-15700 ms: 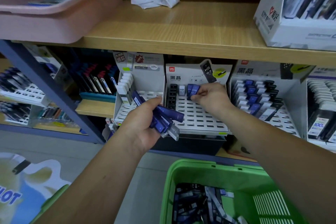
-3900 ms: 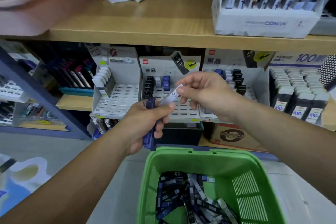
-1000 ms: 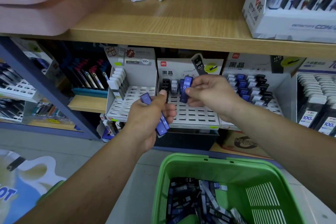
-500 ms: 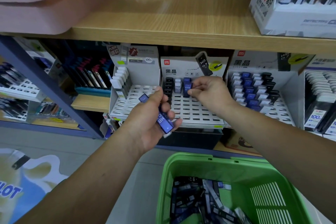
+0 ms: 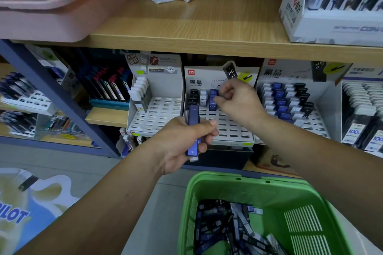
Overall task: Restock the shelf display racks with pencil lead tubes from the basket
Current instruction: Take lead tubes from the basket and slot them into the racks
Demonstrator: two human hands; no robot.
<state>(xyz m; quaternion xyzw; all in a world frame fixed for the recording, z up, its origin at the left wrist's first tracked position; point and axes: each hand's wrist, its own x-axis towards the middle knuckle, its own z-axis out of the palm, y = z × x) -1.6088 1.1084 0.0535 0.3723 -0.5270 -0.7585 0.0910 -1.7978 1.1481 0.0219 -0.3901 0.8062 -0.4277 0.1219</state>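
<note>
Tubes are piled in the green basket, below both hands. The basket's near side is cut off by the picture edge. A blue tube is gripped upright in the left hand. Its middle is hidden by the fingers, so it cannot be told if more than one is held. Just past that hand, the white rack is seen, with a few tubes stood in its top rows. The right hand is curled at a rack tube. Whether that one is pinched or only touched cannot be told, as the fingertips are blurred. Right of that hand, a fuller rack is partly hidden by the arm.
</note>
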